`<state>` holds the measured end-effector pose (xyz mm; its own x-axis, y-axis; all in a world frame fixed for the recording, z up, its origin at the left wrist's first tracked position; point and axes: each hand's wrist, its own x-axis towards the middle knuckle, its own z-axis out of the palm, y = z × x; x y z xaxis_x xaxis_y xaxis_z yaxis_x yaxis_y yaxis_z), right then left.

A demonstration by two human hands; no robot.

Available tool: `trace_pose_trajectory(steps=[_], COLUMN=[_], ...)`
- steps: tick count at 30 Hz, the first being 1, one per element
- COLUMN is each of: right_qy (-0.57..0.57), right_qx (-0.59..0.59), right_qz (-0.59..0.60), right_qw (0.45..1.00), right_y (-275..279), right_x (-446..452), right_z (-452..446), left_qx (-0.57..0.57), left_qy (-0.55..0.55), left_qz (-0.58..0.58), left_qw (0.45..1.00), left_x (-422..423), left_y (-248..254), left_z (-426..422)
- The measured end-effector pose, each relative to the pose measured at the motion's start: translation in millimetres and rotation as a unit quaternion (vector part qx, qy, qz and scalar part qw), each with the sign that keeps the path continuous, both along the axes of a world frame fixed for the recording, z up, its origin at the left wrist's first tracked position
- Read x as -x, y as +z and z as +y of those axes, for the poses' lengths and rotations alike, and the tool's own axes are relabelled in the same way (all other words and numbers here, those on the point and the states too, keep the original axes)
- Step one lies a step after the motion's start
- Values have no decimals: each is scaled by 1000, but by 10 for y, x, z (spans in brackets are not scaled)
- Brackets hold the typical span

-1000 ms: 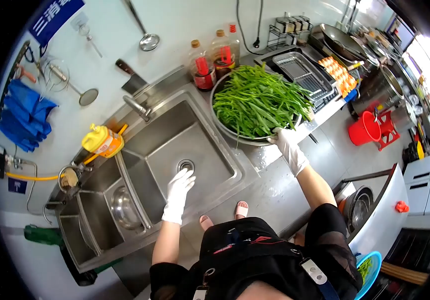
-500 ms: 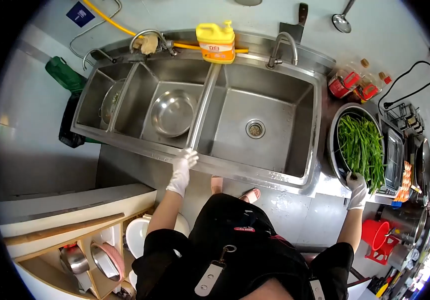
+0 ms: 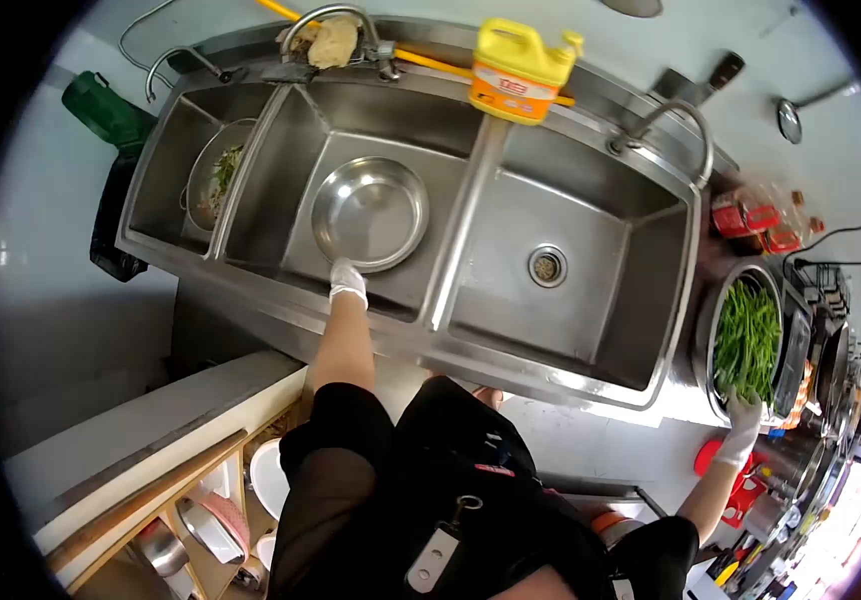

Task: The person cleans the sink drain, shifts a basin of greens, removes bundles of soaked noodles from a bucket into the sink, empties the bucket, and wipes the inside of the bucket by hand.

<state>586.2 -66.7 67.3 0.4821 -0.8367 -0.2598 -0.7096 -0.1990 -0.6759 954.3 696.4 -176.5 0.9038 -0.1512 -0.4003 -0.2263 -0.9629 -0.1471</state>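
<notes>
Just beyond our white-gloved left grip lies the round, shiny steel basin, beyond our white-gloved right grip the long, green leafy stalks; whether either pinches we cannot tell, but a firm rim hold should keep the basin level.

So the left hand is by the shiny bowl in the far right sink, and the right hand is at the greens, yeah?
Not quite: the head view shows the shiny bowl in the middle sink. The left hand is by it, and the right hand is at the greens.
</notes>
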Motion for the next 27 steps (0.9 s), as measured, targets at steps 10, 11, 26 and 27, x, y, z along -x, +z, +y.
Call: trace_pose_trajectory(steps=[10, 11, 26, 27], right_qy=[-182, -257, -109, -77], right_qx=[-349, -407, -515, -515], right_qz=[-259, -286, -82, -81], right_qw=[882, 829, 846, 850], right_y=[70, 68, -57, -83], right_x=[344, 344, -648, -714], right_z=[551, 545, 2412, 2462], left_qx=[-251, -270, 263, 358], left_qy=[-220, -209, 388, 408], left_qz=[262, 261, -321, -378], left_qw=[905, 903, 823, 750], left_x=[-440, -431, -903, -854], left_y=[-123, -135, -193, -103], left_z=[-125, -126, 506, 570])
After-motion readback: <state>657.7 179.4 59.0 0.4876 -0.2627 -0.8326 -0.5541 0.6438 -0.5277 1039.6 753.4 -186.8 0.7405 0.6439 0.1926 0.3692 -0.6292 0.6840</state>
